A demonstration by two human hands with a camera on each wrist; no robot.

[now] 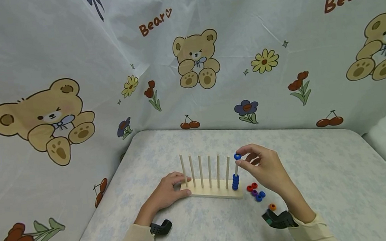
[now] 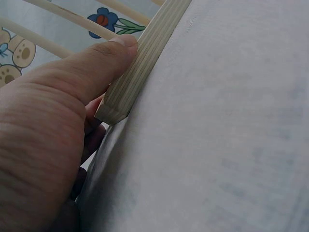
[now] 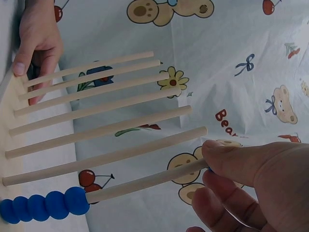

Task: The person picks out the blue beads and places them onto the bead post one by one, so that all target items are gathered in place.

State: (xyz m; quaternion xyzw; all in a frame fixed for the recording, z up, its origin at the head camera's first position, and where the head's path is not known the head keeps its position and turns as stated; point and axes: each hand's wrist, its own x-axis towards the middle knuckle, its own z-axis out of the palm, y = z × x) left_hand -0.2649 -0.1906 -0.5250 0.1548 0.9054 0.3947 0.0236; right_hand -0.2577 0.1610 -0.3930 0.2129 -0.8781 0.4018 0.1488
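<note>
A wooden peg rack with several upright pegs has a pale base (image 1: 207, 191) standing on the table. My left hand (image 1: 166, 191) grips the base's left end; the left wrist view shows the thumb (image 2: 108, 58) against its front edge. At the rightmost peg (image 3: 145, 181), my right hand (image 1: 264, 167) pinches a blue bead (image 1: 237, 156) at the peg's top. Fingers mostly hide that bead in the right wrist view. Lower on this peg sits a stack of several blue beads (image 1: 235, 182). The other pegs carry no beads.
Loose beads lie right of the rack: red beads (image 1: 254, 185), a purple bead (image 1: 255, 193), blue beads (image 1: 259, 198) and, nearer the right wrist, an orange bead (image 1: 272, 206). A patterned cloth (image 1: 232, 92) with bears hangs behind the table (image 1: 325, 169).
</note>
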